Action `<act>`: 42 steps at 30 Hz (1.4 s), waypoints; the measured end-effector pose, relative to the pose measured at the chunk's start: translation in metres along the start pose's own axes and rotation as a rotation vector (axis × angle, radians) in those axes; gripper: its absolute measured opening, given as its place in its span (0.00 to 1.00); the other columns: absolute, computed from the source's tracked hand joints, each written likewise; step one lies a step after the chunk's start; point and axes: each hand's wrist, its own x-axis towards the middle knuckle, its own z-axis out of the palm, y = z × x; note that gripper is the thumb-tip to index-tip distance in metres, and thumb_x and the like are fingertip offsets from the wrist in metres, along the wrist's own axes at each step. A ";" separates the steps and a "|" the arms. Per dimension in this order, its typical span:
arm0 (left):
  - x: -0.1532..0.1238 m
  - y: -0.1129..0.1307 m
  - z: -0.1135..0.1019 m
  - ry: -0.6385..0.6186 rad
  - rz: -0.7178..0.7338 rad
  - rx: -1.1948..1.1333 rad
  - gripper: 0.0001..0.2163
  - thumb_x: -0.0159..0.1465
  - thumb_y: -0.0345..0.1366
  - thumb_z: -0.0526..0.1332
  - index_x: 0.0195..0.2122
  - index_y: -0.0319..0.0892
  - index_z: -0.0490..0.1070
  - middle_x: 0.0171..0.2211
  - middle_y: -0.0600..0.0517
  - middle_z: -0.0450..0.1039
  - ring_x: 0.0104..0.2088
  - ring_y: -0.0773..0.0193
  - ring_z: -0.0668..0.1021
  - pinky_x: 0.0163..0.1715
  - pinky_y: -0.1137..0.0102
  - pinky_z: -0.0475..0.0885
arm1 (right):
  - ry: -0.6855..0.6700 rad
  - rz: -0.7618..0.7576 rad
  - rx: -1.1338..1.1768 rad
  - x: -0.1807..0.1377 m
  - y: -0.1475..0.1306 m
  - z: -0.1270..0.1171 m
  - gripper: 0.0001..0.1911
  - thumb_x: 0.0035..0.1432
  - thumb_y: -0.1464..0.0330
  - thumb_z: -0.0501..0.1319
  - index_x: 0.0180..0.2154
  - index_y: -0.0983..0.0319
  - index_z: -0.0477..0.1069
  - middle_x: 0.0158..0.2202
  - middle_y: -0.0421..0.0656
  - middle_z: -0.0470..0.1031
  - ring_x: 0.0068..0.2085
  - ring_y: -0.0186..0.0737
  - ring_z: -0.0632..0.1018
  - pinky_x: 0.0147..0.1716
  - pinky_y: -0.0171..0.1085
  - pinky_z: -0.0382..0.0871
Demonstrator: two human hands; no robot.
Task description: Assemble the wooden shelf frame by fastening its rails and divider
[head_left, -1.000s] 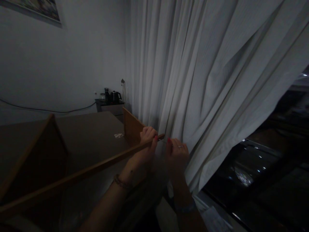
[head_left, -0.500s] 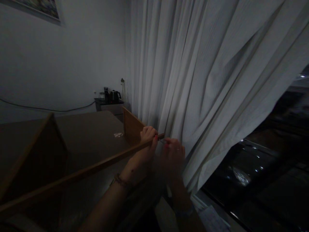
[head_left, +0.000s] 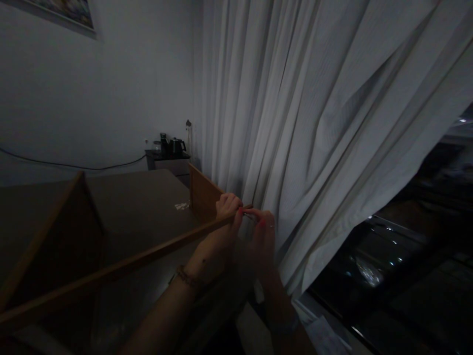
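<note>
A dim room. My left hand (head_left: 226, 217) is closed around the end of a long wooden panel edge (head_left: 148, 254) of a brown cabinet lying on its side. My right hand (head_left: 261, 236) is pinched on a thin metal piece (head_left: 249, 215) at that panel's end, close against the left hand's fingertips; what the piece is I cannot make out. A white curtain (head_left: 314, 123) hangs right behind both hands. I wear a bracelet on the left wrist and a ring on the right hand.
The cabinet's back board (head_left: 140, 207) and upright wooden sides (head_left: 201, 195) fill the left. A small table with a black kettle (head_left: 176, 146) stands in the far corner. A cable (head_left: 74, 166) runs along the wall. Dark glossy furniture (head_left: 388, 256) lies at right.
My right hand has moved left, closer to the left hand at the panel's end, and its fingers have turned on the thin piece. The left hand has kept its grip.
</note>
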 end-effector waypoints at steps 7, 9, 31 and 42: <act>-0.001 0.000 0.000 0.001 0.009 0.000 0.11 0.69 0.33 0.42 0.31 0.44 0.58 0.35 0.49 0.64 0.38 0.57 0.65 0.39 0.60 0.63 | -0.056 0.319 0.419 0.006 -0.007 -0.012 0.26 0.63 0.53 0.56 0.61 0.52 0.62 0.36 0.39 0.73 0.37 0.36 0.73 0.39 0.35 0.67; -0.001 0.000 0.000 0.006 0.017 0.002 0.11 0.69 0.33 0.42 0.31 0.44 0.58 0.35 0.49 0.64 0.39 0.57 0.65 0.39 0.61 0.63 | -0.047 0.353 0.476 0.007 -0.006 -0.014 0.26 0.63 0.53 0.57 0.60 0.51 0.62 0.28 0.34 0.66 0.27 0.31 0.67 0.29 0.31 0.64; 0.000 0.003 0.000 0.047 0.021 -0.004 0.12 0.69 0.33 0.40 0.30 0.44 0.58 0.33 0.49 0.63 0.38 0.57 0.65 0.39 0.62 0.63 | 0.201 0.716 1.072 -0.007 -0.014 0.010 0.18 0.54 0.51 0.66 0.29 0.59 0.69 0.22 0.32 0.62 0.24 0.26 0.66 0.27 0.27 0.66; -0.002 0.003 0.001 -0.002 -0.014 0.067 0.12 0.69 0.31 0.41 0.31 0.44 0.59 0.35 0.48 0.65 0.40 0.56 0.66 0.41 0.61 0.65 | 0.523 0.962 1.144 -0.008 -0.031 0.027 0.13 0.57 0.58 0.64 0.31 0.59 0.67 0.26 0.33 0.67 0.26 0.26 0.71 0.31 0.28 0.72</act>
